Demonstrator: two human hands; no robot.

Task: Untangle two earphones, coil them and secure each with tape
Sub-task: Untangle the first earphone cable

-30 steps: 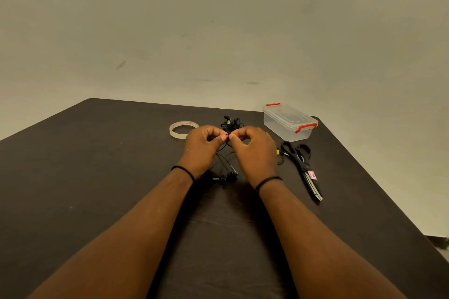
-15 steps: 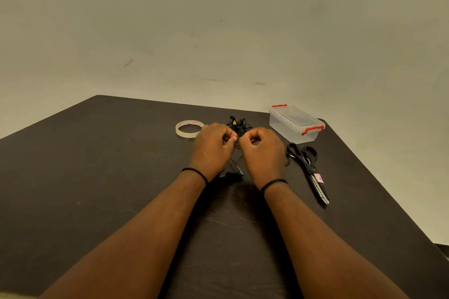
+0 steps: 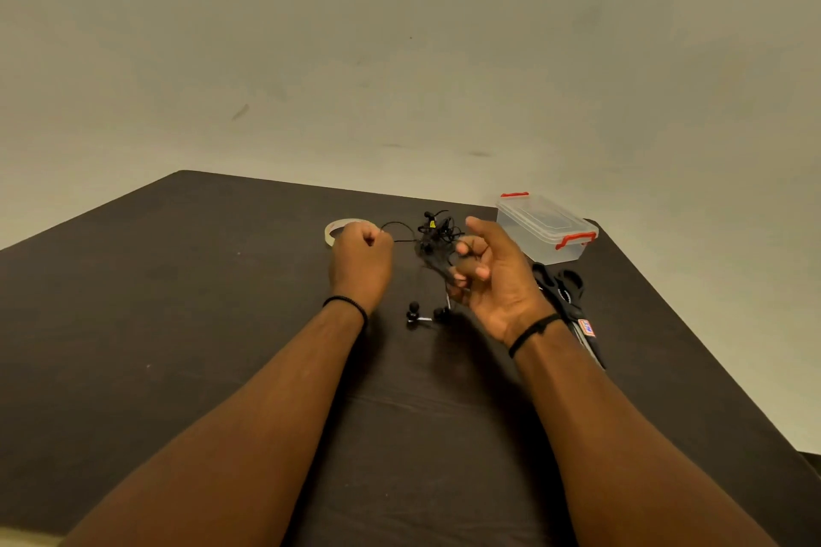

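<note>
A tangle of black earphone cables (image 3: 434, 231) lies on the dark table (image 3: 177, 302) between my hands. My left hand (image 3: 360, 264) is a fist that pinches one cable strand, which runs taut to the right into the tangle. My right hand (image 3: 486, 275) is turned palm up, its fingers curled round other strands of the tangle. Two earbuds (image 3: 422, 315) lie on the table below the hands. A roll of clear tape (image 3: 338, 229) sits just behind my left hand, partly hidden by it.
A clear plastic box (image 3: 544, 227) with red latches stands at the back right corner. Black scissors (image 3: 566, 298) lie right of my right wrist, partly hidden by it. The table's right edge runs diagonally close by.
My hands, which were pinched together over the tangle, have moved apart. The left drew a strand out to the left; the right turned palm up with cables in it.
</note>
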